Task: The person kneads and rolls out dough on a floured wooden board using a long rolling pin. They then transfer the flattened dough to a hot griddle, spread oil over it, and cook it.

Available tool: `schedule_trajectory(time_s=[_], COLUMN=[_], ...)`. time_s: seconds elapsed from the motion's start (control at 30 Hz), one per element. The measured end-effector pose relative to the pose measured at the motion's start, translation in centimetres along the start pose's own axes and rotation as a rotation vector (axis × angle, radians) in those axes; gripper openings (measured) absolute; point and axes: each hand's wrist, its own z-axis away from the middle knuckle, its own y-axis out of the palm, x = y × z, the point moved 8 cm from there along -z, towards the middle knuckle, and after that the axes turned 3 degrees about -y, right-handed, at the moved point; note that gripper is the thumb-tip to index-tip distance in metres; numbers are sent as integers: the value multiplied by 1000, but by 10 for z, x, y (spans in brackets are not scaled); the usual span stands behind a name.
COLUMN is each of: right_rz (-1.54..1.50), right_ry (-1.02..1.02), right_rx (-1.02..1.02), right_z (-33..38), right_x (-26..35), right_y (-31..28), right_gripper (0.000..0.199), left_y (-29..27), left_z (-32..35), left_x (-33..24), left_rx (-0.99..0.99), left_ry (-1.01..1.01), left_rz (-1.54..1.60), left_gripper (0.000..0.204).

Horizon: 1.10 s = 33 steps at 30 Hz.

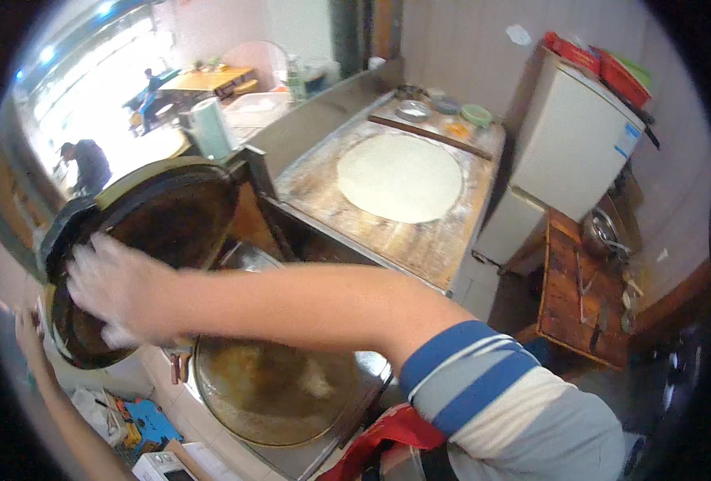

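Observation:
My right arm, in a striped blue, white and grey sleeve, reaches leftward across the view. Its pale-coated right hand (119, 293) is blurred by motion, with fingers apart, in front of the dark inner face of a round raised griddle lid (167, 212). I see nothing in that hand. Below my forearm lies the round griddle pan (283, 393), with a brownish wet-looking surface. At the far left, my left hand (28, 327) is up beside the lid's outer edge, fingers looking curled. What they hold there, if anything, is too small to tell.
A floured wooden board (315, 192) bears a large round dough sheet (401, 178), a rolling pin (428, 136) and several bowls. To the right stand a white fridge (572, 136) and a wooden table (572, 297) with tools. A person (89, 164) is beyond the lid.

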Motion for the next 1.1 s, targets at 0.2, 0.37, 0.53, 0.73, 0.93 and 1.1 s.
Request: schedule_trajectory(time_s=[0.2, 0.37, 0.53, 0.73, 0.93, 1.1], right_rz=[-476, -80, 212, 379, 383, 475], right_ry=[598, 1748, 2263, 1952, 1877, 1908], right_rx=[480, 477, -898, -1815, -1969, -1916], right_z=[380, 681, 875, 1025, 1102, 1090], right_x=[70, 106, 124, 141, 161, 181], right_y=[-109, -377, -683, -923, -1017, -1029], right_gripper=[66, 55, 47, 74, 52, 44], left_y=[202, 434, 549, 541, 579, 652], left_z=[223, 488, 707, 827, 825, 837], left_x=[-69, -38, -17, -22, -119, -232], left_rx=[75, 640, 946, 898, 1018, 1089], left_ry=[303, 34, -275, -587, -414, -537], left_rz=[-10, 7, -151, -381, -224, -284], left_gripper=[36, 37, 38, 39, 25, 27])
